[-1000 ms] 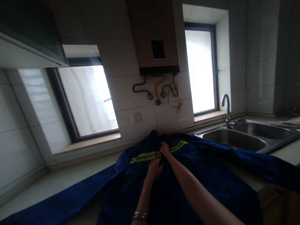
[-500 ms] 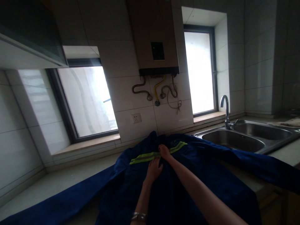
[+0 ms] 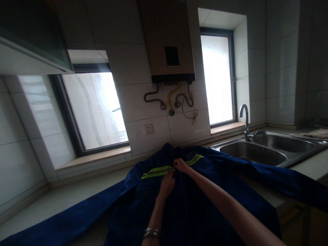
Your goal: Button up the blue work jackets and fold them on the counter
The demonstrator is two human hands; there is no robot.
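A dark blue work jacket with a yellow-green and grey reflective stripe lies front up, its sleeves spread to both sides. At the middle of its chest, by the gap in the stripe, my right hand is closed in a pinch on the front edge. Just below and to the left, my left hand is on the same front edge with its fingers bent onto the cloth. The fingertips of both hands are close together, and whatever small part lies between them is hidden. A metal bracelet circles my left wrist.
The jacket rests on a pale countertop. A double steel sink with a faucet stands to the right, close to a sleeve. A water heater with pipes hangs on the tiled wall between two windows.
My right hand has turned slightly, its fingers now pointing more to the left. The thumb of my left hand has drawn in toward its fingers. The jacket lies almost as before.
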